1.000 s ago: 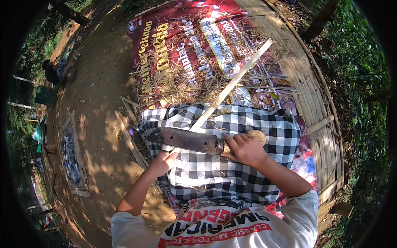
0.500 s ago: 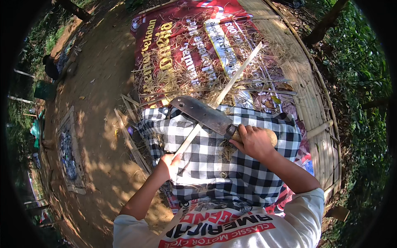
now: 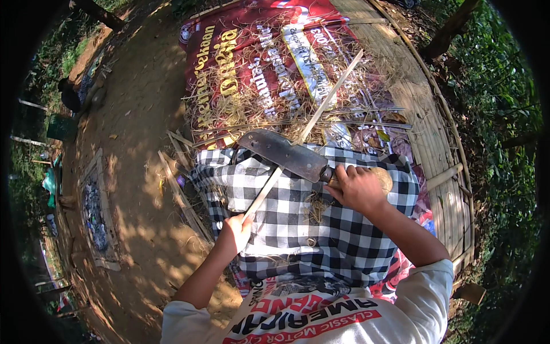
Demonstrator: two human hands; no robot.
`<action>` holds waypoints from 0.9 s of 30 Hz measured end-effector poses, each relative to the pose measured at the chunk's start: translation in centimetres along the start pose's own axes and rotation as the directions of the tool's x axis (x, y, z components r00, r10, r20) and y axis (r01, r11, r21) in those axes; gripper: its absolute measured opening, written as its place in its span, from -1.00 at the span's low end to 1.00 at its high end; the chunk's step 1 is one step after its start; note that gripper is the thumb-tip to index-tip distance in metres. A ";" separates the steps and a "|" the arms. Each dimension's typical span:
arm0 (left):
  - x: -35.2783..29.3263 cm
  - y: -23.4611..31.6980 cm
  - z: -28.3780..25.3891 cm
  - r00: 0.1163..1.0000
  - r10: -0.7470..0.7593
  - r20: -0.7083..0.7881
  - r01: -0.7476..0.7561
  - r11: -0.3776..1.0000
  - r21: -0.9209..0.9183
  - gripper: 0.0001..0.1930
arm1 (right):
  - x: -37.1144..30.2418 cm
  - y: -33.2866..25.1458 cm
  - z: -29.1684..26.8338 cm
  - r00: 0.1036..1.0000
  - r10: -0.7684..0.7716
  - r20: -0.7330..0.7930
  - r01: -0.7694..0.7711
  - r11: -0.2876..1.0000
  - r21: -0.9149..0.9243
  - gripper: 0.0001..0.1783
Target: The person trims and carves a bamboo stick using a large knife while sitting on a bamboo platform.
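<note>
My right hand (image 3: pixel 360 190) is wrapped round the wooden handle of a broad dark cleaver (image 3: pixel 286 156). Its blade points up and to the left, lying across a long pale bamboo strip (image 3: pixel 331 98) and hiding a short stretch of it. The strip slants from lower left to upper right. At its near end my left hand (image 3: pixel 235 231) is closed on it, low on the left. Under both lies a black-and-white checked cloth (image 3: pixel 286 215), spread over my lap, with a small clump of shavings on it.
Beyond the cloth, a red printed banner (image 3: pixel 243 63) covers a bamboo platform (image 3: pixel 421 109) and carries many curly shavings. Thin sticks (image 3: pixel 355 119) lie across it. Split bamboo pieces (image 3: pixel 180 189) rest at the left edge, beside bare earth (image 3: pixel 140 166). Green plants border the right.
The cleaver and my right hand have shifted slightly right, its blade still across the strip. My left hand and the strip are nearly where they were.
</note>
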State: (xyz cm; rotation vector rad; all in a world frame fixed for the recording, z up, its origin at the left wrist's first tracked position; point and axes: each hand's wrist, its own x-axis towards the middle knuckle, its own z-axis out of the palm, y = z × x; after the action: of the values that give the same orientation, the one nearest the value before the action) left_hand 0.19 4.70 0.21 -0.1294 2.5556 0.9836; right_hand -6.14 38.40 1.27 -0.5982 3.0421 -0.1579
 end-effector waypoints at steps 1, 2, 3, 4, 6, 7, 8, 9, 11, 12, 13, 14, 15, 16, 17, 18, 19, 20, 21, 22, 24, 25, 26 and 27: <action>-0.1 0.2 0.1 1.000 0.007 -0.019 -0.007 1.000 -0.007 -0.65 | 0.1 -1.4 -0.2 1.000 0.000 0.027 -0.001 0.999 0.032 -0.40; -0.2 0.4 0.2 0.999 0.014 -0.038 -0.014 1.000 -0.013 -0.65 | 0.2 -2.5 -0.4 0.999 0.000 0.055 -0.004 0.998 0.065 -0.40; -0.3 0.6 0.2 0.999 0.014 -0.032 -0.014 1.000 0.015 -0.70 | 0.3 -3.3 -0.4 0.997 -0.072 0.028 0.071 0.996 0.049 -0.40; -0.4 0.1 0.2 1.000 0.014 -0.028 -0.013 1.000 0.025 -0.72 | 0.4 -3.8 -0.4 0.990 -0.144 0.002 0.144 0.989 0.030 -0.41; -0.9 -2.7 0.4 1.000 0.005 -0.019 -0.004 0.999 0.038 -0.74 | 0.6 -3.3 -0.2 0.980 -0.185 -0.066 0.185 0.983 -0.009 -0.43; -1.1 -4.6 0.9 0.994 0.108 -0.032 -0.107 0.994 0.036 -0.76 | 1.0 -1.5 0.1 0.982 -0.157 -0.105 0.155 0.987 -0.027 -0.44; -1.4 -4.0 0.8 0.998 0.056 0.002 -0.056 0.997 0.061 -0.77 | 1.2 0.6 0.5 0.981 -0.130 -0.140 0.126 0.991 -0.043 -0.45; -1.2 -2.2 0.2 0.999 0.008 0.033 -0.011 0.996 0.087 -0.77 | 1.4 2.6 0.2 0.993 -0.018 -0.119 0.014 0.999 -0.033 -0.47; -0.6 -0.4 -0.6 0.999 -0.004 0.049 -0.003 0.990 0.145 -0.78 | 1.1 4.7 0.1 0.985 0.129 -0.112 -0.131 0.991 -0.018 -0.50; 0.3 -0.2 -0.1 0.998 0.064 0.015 -0.065 0.988 0.139 -0.76 | 1.1 5.4 -0.2 0.975 0.179 -0.135 -0.185 0.982 -0.028 -0.51; 0.3 0.0 -0.1 0.998 0.054 0.008 -0.055 0.992 0.117 -0.76 | 1.0 4.8 0.1 0.966 0.191 -0.175 -0.189 0.982 0.029 -0.51; 0.3 0.4 -0.2 0.999 0.045 0.001 -0.045 0.995 0.094 -0.77 | 1.0 3.8 0.5 0.969 0.185 -0.162 -0.179 0.982 0.052 -0.50; 0.2 0.8 -0.2 0.999 0.033 0.001 -0.033 0.996 0.082 -0.78 | 1.1 2.5 0.8 0.979 0.168 -0.119 -0.162 0.985 0.059 -0.49; 0.0 0.8 -0.4 1.000 0.023 0.001 -0.023 0.997 0.070 -0.78 | 1.1 1.1 0.8 0.985 0.152 -0.077 -0.147 0.987 0.065 -0.48; 0.1 -0.4 -0.2 0.999 0.038 0.015 -0.039 0.997 0.070 -0.79 | 1.1 -0.4 0.6 0.997 0.080 -0.024 -0.079 0.996 0.043 -0.46; 0.0 -3.7 0.4 0.999 0.002 0.043 0.000 0.999 -0.051 -0.79 | 1.2 -1.8 0.5 1.000 0.000 0.026 -0.001 0.999 0.034 -0.44; -0.1 -8.3 1.3 0.997 -0.038 0.071 0.050 0.985 -0.168 -0.79 | 1.1 -3.0 0.4 0.989 -0.117 -0.085 0.116 0.993 -0.017 -0.42; -0.1 -6.6 0.7 0.995 0.029 0.091 -0.023 0.997 -0.069 -0.79 | 1.1 -1.9 1.6 0.972 -0.196 -0.129 0.194 0.981 -0.032 -0.43; -0.7 -4.6 -0.2 0.992 0.088 0.096 -0.092 0.995 0.036 -0.80 | 1.4 -0.3 2.1 0.967 -0.207 -0.150 0.206 0.978 -0.021 -0.43; -0.9 -3.5 -0.8 0.990 0.065 0.122 -0.070 0.997 0.034 -0.79 | 1.8 1.5 2.1 0.959 -0.226 -0.171 0.226 0.974 -0.019 -0.43; -0.7 -2.4 -1.1 0.987 0.024 0.161 -0.028 0.999 0.025 -0.77 | 2.0 3.7 1.4 0.934 -0.283 -0.217 0.275 0.959 -0.064 -0.46; -0.5 -2.1 -1.0 0.989 -0.018 0.147 0.013 0.999 0.037 -0.77 | 2.1 4.1 1.0 0.918 -0.305 -0.254 0.289 0.952 -0.097 -0.46; -0.3 -1.9 -0.8 0.989 -0.060 0.133 0.054 0.997 0.049 -0.76 | 2.2 4.5 0.6 0.900 -0.327 -0.289 0.302 0.944 -0.130 -0.46; -0.1 -1.9 -0.7 0.987 -0.104 0.123 0.097 0.993 0.064 -0.75 | 2.3 4.7 0.4 0.899 -0.334 -0.283 0.309 0.942 -0.130 -0.46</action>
State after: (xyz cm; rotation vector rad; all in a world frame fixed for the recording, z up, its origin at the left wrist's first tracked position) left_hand 0.49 2.81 -0.49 -0.1728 2.4338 0.8522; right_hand -10.03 41.76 0.30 -1.1891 3.2220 -0.1449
